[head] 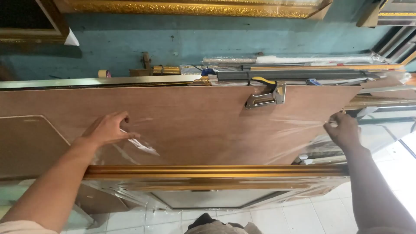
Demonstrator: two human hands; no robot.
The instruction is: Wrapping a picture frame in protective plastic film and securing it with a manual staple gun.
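A large brown backing board [203, 121] lies flat inside a gold picture frame [216, 171], whose near rail crosses in front of me. Clear plastic film [286, 130] is stretched over the board. My left hand [108, 128] rests on the board's left part and pinches a loose edge of the film. My right hand [343, 129] grips the film at the board's right edge and holds it taut. A metal staple gun [266, 97] with a yellow-and-black handle lies on the far part of the board, between my hands.
Long frame mouldings [299, 73] and a wrapped roll [294, 60] lie along the teal wall behind the board. A gilded frame [190, 8] hangs above. A tape roll [102, 73] sits at the back left. White floor tiles [303, 216] show below.
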